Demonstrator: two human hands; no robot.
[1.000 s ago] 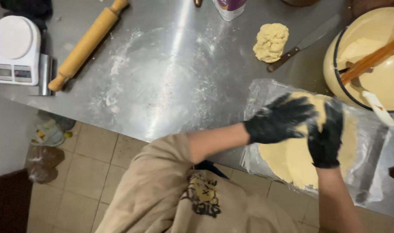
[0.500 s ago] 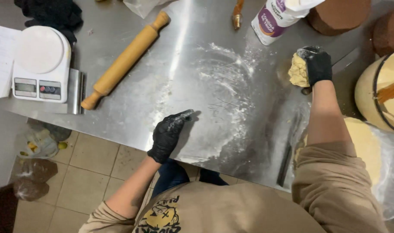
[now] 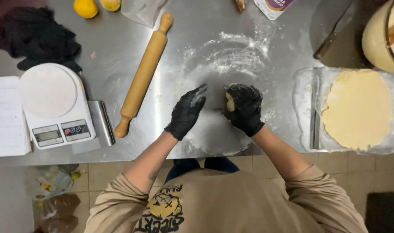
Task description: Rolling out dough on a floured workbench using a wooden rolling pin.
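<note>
Where right hand (image 3: 245, 108) was reaching at counter's far edge, dough lump (image 3: 229, 102) now is gripped over floured patch (image 3: 231, 56) near front edge, probably for shaping; left hand (image 3: 186, 113) held flat, unclenched, alongside.

table (image 3: 119, 47): brushed metal, floured | rolling pin (image 3: 143, 74): smooth wood | scale (image 3: 54, 105): glossy plastic

Dough lump (image 3: 229, 100) in gloved right hand (image 3: 245, 108)

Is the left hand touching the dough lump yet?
Apart. The head view shows bare floured steel between the open left hand and the dough lump gripped by the right hand.
</note>
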